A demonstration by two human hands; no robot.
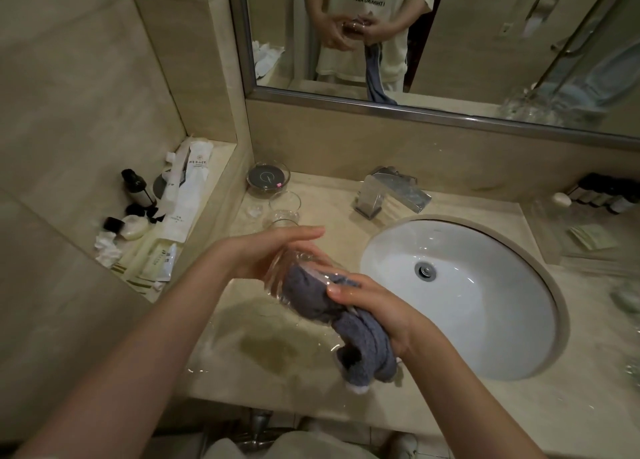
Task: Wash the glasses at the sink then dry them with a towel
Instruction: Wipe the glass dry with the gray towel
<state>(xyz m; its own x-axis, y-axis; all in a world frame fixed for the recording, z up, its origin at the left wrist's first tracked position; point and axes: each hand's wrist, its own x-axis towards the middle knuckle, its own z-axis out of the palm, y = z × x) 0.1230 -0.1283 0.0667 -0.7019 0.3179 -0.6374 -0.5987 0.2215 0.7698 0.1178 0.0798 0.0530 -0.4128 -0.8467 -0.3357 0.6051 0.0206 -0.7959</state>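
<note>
Head view: one frame, taken looking down at a stone counter (277,354) with a white sink (485,320) set in it.
Glass (294,278): held on its side above the counter, left of the sink; its long axis was seen running from upper left to lower right, with the mouth turned toward the right hand.
Towel (363,340): one grey towel, pushed partly into the glass, the rest hanging below the right hand.
Left hand (273,250): cupped around the glass base, fingers extended.
Right hand (377,306): closed on the towel at the glass mouth.
Other glasses (282,209): about three clear ones were counted on the counter behind the hands; the exact number could not be told.
Faucet (391,191): one, chrome, behind the sink.
Writing: mirrored print on the shirt in the mirror (450,42), roughly "I THINKING ABOUT"; sachet labels on the left ledge too small to be read.
</note>
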